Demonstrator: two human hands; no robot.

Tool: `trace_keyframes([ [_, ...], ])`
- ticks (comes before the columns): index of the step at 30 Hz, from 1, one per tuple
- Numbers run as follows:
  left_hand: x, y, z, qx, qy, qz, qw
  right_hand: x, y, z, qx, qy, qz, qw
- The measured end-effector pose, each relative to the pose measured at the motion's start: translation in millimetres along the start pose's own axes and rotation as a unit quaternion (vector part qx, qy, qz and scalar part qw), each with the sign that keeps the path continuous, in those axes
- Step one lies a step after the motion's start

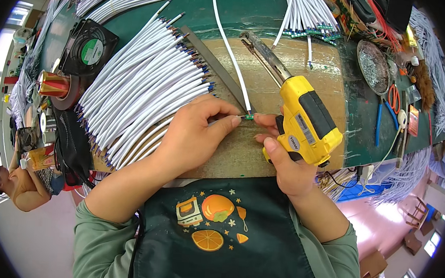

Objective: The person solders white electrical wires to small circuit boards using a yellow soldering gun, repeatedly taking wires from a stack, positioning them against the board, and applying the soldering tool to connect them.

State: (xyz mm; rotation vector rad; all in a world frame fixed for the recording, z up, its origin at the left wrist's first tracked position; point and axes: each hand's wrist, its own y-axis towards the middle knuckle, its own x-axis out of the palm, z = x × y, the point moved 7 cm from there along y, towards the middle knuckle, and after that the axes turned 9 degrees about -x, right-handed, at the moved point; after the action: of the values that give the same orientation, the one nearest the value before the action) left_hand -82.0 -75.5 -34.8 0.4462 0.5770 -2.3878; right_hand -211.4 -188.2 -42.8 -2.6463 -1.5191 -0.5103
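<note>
My left hand (194, 132) is closed in a pinch at the left end of a small green circuit board (249, 117). A white cable (231, 52) runs down from the far edge to its dark end at this board. In my right hand (295, 172) is a yellow and black soldering gun (306, 121), its tip pointing up and away to the left. Fingertips of that hand reach to the board's right end; whether they grip it I cannot tell. Beneath lies a brown work board (211, 159), with a metal bar (212, 63) across it.
A large bundle of white cables (143, 92) lies left of my hands. More cables with green boards (308, 16) lie at the far right. A black fan (88, 48), a solder spool (56, 84), a metal dish (373, 67) and pliers (379, 121) stand around. Another person (25, 187) sits at left.
</note>
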Motion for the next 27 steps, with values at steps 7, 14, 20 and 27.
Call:
trace_keyframes([
  [7, 1, 1, 5, -0.022, 0.016, 0.004, 1.000, -2, 3, 5, 0.005, 0.027, 0.010, 1.000],
  [14, 7, 4, 6, -0.037, 0.011, -0.004, 0.999, -2, 1, 7, 0.019, 0.003, 0.007, 1.000],
  [20, 5, 10, 10, -0.034, 0.041, -0.013, 0.999, -2, 0, 7, 0.016, -0.005, 0.000, 1.000],
  [27, 7, 13, 5, -0.041, 0.004, -0.024, 0.999, -3, 1, 7, 0.017, 0.017, 0.009, 1.000],
])
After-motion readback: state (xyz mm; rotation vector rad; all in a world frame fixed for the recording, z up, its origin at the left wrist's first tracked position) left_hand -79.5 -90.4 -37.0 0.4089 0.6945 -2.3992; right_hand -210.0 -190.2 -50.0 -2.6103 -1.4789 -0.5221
